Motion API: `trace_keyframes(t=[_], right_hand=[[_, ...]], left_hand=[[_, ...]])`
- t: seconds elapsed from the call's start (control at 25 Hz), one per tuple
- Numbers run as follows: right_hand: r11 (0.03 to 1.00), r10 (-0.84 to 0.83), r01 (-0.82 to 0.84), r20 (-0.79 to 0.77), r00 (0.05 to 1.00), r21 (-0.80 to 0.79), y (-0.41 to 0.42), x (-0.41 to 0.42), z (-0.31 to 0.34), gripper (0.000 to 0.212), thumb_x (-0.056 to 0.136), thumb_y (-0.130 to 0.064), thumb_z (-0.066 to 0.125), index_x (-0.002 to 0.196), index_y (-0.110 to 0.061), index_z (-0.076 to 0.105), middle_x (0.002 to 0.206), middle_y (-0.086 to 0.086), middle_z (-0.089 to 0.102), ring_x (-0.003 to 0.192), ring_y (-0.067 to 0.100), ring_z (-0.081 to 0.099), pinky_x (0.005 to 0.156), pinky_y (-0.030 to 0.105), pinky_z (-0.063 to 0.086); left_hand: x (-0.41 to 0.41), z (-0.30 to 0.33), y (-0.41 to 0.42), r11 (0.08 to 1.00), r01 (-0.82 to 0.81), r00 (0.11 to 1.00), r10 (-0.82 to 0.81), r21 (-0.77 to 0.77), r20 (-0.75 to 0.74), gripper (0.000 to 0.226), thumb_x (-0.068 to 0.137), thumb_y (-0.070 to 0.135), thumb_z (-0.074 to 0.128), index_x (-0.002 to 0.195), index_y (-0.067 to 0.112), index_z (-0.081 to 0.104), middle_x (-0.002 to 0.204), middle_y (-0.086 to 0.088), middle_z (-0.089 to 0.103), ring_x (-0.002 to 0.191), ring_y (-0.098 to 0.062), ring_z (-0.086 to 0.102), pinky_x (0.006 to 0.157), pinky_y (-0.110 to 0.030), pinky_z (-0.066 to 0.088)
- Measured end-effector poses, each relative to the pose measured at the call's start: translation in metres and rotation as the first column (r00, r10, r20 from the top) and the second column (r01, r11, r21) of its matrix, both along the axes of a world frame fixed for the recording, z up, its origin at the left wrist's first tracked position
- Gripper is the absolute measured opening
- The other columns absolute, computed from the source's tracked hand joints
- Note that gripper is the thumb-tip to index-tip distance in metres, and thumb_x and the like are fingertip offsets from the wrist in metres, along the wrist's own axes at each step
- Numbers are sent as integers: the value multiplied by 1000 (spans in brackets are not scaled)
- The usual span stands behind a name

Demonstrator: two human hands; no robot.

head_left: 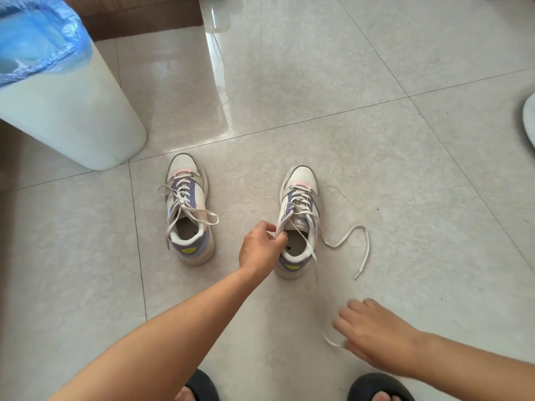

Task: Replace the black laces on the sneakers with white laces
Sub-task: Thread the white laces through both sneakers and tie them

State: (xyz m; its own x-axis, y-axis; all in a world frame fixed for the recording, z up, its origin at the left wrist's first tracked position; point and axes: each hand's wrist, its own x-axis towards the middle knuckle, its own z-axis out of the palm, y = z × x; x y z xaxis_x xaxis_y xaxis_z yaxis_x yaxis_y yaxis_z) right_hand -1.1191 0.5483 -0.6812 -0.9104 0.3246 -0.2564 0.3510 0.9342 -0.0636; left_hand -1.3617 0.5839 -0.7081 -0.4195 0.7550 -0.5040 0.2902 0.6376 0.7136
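We are looking down at a floor (362, 68) of pale, glossy grey tiles with thin dark joints, light glaring off it near a wooden piece of furniture (136, 15) at the top. A white bin (72, 111) with a blue liner is standing at upper left, near the left sneaker (188, 209), whose pale laces are sitting tied in a bow. The right sneaker (299, 221) is standing well apart from it, both toes pointing away from us. Our left hand (262, 247) is reaching to the right sneaker's collar, its grip closing on the lace (344, 241) there, which is trailing loose across the tiles to the right. Our right hand (376, 334) is hovering low over the floor with fingers spread and relaxed, beside a blurred lace end (330, 340); we cannot tell whether it is touching it. Dark slippers (376, 386) are showing at the bottom edge.
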Motion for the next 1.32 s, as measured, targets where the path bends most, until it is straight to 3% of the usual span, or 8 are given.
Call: trace_keyframes(t=[0.16,0.24,0.36,0.64,0.8,1.0,1.16,1.32], right_hand=[[880,-463,472,-309,831,-49,51,-84,13,18,78,-28,59,79,-11,65,70,5,58,59,26,55,46,30,47],[784,-611,618,-253,750,-58,70,-108,18,26,69,-23,79,82,-5,65,76,11,59,66,31,57,51,34,48],[715,-698,689,-54,714,-118,82,-118,18,24,88,-26,62,99,-4,64,105,12,55,101,32,50,77,37,43],[903,-417,353,-301,858,-246,55,-92,17,15,70,-9,73,68,-10,59,71,6,55,62,26,54,58,24,37],[900,-403,344,-206,892,-269,70,-95,24,11,86,-18,65,87,-7,62,88,8,57,85,27,55,75,25,37],[624,-772,710,-115,625,-327,112,-95,16,25,96,-23,48,117,-11,52,112,6,53,108,24,45,88,33,39],[470,-835,726,15,550,-503,125,-102,8,9,92,-17,50,91,-11,57,96,3,53,90,20,51,78,31,42],[-70,-934,527,241,264,-847,133,-92,21,19,93,-13,45,75,-12,50,66,2,47,56,15,42,64,32,40]], left_hand=[[-2,-2,0,999,27,1000,-27,23,-1,17,83,31,63,95,20,58,67,6,58,74,-21,63,73,-34,51],[-1,-3,1,999,18,1000,-19,33,11,17,83,28,63,95,17,58,66,4,58,68,-20,60,71,-36,52],[-1,-2,1,999,8,999,-9,40,39,18,84,26,63,96,13,60,65,2,58,66,-19,59,71,-41,56],[3,-5,-1,999,-16,997,12,46,81,15,87,24,60,97,13,57,66,-1,59,60,-21,58,67,-41,56],[4,-3,-1,999,-14,996,10,35,93,13,87,24,59,95,16,54,68,-1,59,62,-22,59,70,-43,56],[1,-2,-1,1000,21,995,-23,15,93,18,88,26,58,100,13,55,69,0,58,63,-21,60,69,-41,57],[2,5,-3,1000,17,992,-18,9,124,15,90,23,58,101,13,53,67,-2,58,52,-18,57,57,-36,56],[3,9,-3,1000,-23,983,24,-8,184,12,91,19,55,99,11,52,67,-3,55,47,-16,54,50,-32,53]])
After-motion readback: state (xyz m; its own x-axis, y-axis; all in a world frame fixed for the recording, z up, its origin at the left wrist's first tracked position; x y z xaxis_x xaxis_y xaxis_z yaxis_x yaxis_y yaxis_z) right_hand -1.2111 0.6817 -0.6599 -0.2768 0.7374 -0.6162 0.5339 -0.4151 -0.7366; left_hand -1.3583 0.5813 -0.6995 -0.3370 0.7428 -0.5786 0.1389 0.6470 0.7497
